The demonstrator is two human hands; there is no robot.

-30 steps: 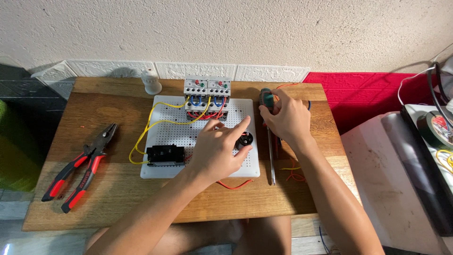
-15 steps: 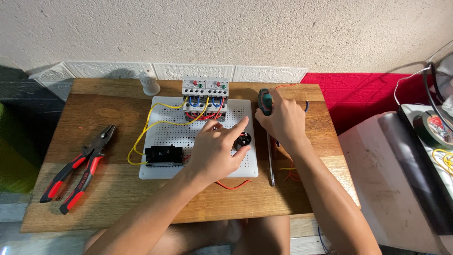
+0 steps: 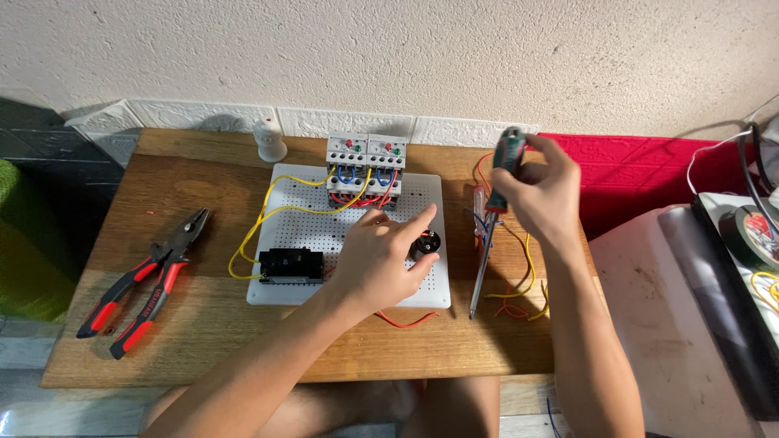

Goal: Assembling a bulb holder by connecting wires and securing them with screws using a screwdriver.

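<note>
right hand lifted | grip closed on screwdriver | left hand on board

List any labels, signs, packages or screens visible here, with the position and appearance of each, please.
Small labels on the two grey contactor blocks: top of the white perforated board, pale faces with red and green dots.
Printed band on the black tape roll: far right edge, red and pale.
Marking on the red-handled pliers: left on the wooden table, too small to describe.
No screens, signs or packages.
</note>
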